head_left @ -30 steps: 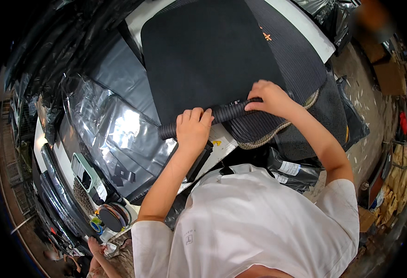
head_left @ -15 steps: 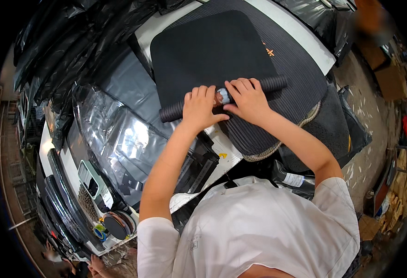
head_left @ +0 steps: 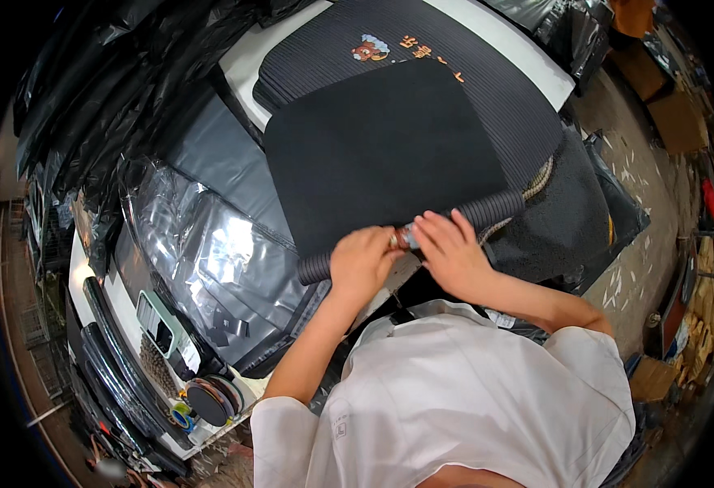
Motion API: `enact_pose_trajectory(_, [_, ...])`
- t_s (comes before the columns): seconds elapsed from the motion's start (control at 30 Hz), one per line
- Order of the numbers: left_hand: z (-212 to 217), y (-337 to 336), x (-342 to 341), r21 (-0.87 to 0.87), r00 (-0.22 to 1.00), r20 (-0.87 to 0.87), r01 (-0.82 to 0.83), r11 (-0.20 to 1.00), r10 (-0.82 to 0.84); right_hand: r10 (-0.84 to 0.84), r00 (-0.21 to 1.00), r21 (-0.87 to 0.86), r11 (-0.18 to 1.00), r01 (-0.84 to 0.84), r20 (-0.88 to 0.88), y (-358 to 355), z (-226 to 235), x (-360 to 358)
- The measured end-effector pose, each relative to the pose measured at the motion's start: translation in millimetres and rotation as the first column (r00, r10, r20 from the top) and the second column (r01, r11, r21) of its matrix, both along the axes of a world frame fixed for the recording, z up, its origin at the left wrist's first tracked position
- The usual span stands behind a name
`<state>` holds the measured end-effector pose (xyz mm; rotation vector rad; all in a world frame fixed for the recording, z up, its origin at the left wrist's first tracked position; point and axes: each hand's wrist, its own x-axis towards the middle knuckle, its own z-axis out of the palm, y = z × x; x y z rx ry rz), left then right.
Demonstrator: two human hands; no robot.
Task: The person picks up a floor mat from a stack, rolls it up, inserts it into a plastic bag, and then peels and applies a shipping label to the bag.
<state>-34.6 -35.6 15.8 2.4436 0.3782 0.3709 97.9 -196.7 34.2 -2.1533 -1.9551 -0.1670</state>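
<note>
A black floor mat (head_left: 381, 154) lies with its smooth underside up, and its near edge is curled into a ribbed roll (head_left: 493, 210) close to my body. My left hand (head_left: 361, 262) is wrapped round the left part of this roll, its thumb toward the middle. On the right part rests my right hand (head_left: 454, 256), fingers bent over the top. Between them shows a small patch of brown and pale-blue print. Under the mat is a dark grey ribbed mat (head_left: 495, 89) with a bear picture (head_left: 371, 49) and orange lettering at its far side.
Clear plastic bags (head_left: 235, 252) lie left of the mats, with black plastic sheeting (head_left: 113, 98) beyond. Tape rolls (head_left: 209, 403), a mint-green device (head_left: 161, 321) and black wrapped rolls (head_left: 121, 390) sit at lower left. Cardboard boxes (head_left: 676, 122) stand on the right.
Both hands and the rolled edge have come nearer to my body, and the black mat has slid with them. The bear picture and more lettering on the mat below are now uncovered.
</note>
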Motion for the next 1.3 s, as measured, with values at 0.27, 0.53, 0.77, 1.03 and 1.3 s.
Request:
enact_pose_trajectory(0.27, [2.6, 3.3, 32.0, 0.461, 0.973, -0.181, -0.047, 0.886, 0.145, -0.004, 1.0, 0.174, 0.985, 0.008, -0.023, 108.2, -10.4, 79.0])
enact_pose_trajectory(0.53, [-7.4, 108.6, 103.8, 0.432, 0.987, 0.132, -0.145, 0.89, 0.097, -0.212, 0.977, 0.217, 0.955, 0.202, 0.026, 160.5, -26.2, 92.2])
enact_pose_trajectory(0.77, [-3.8, 29.1, 22.4, 0.351, 0.986, 0.122, 0.066, 0.934, -0.116, -0.216, 0.973, 0.032, 0.975, 0.219, -0.086, 79.2, -18.1, 32.5])
enact_pose_trajectory(1.03, [8.5, 65.4, 36.5, 0.201, 0.987, 0.084, -0.15, 0.968, 0.135, -0.073, 0.996, 0.099, 0.992, 0.078, -0.056, 78.6, -14.8, 17.1])
enact_pose_trajectory(1.3, [4.9, 99.6, 8.9, 0.064, 0.972, 0.215, -0.107, 0.992, 0.091, -0.212, 0.975, -0.06, 0.975, 0.216, 0.069, 155.6, -8.7, 51.4])
